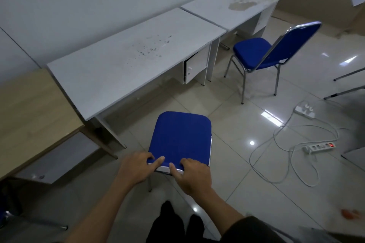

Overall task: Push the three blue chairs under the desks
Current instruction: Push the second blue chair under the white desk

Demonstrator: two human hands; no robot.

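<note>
A blue chair (179, 136) stands right in front of me, its seat short of the grey desk (126, 55). Both hands grip the top of its backrest: my left hand (136, 167) on the left part, my right hand (194, 175) on the right. A second blue chair (256, 51) stands farther right, facing the far grey desk (237, 4) and apart from it. At the lower left edge, dark blue padding and a chrome leg (11, 217) show, perhaps another chair, mostly hidden.
A wooden desk (29, 108) sits at the left beside the grey one. An open cabinet door (194, 67) hangs under the grey desk. Two power strips (318, 148) and loose white cables (286, 156) lie on the tiled floor at right. Metal legs (347, 89) cross the right edge.
</note>
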